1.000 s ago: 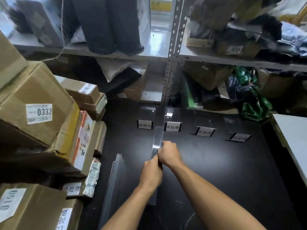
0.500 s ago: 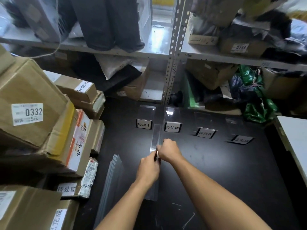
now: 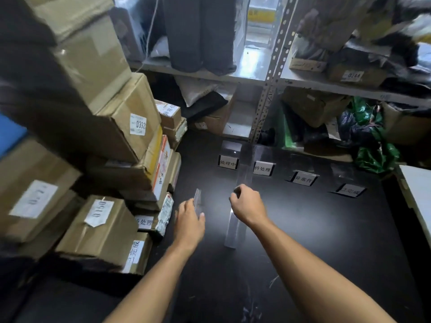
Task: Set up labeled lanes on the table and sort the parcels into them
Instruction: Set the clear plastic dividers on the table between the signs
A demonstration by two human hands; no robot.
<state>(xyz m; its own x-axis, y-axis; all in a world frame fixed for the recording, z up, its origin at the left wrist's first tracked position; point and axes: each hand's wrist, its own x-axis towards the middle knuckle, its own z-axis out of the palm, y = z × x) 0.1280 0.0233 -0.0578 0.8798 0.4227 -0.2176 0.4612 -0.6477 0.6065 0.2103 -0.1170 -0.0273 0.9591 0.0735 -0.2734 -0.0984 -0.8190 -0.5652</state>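
Four small label stands sit in a row on the black table (image 3: 303,241): one (image 3: 228,162), a second (image 3: 263,168), a third (image 3: 304,179) and a fourth (image 3: 349,191). A clear divider strip (image 3: 232,231) stands on edge between the first two labels. My right hand (image 3: 248,206) is curled over its top edge and holds it. My left hand (image 3: 190,220) is at a stack of clear sheets (image 3: 197,198) leaning to the left, with the sheets between thumb and fingers. Cardboard parcels (image 3: 116,127) with number stickers are piled at the left.
More boxes (image 3: 100,229) crowd the table's left front. A metal shelf rack (image 3: 268,89) with boxes and bags stands behind the table. Green and dark bags (image 3: 373,145) lie at the back right. A white surface (image 3: 417,190) adjoins the table's right edge.
My left hand left the divider and moved left to the stack of clear sheets. My right hand stays on the divider. The view has swung left.
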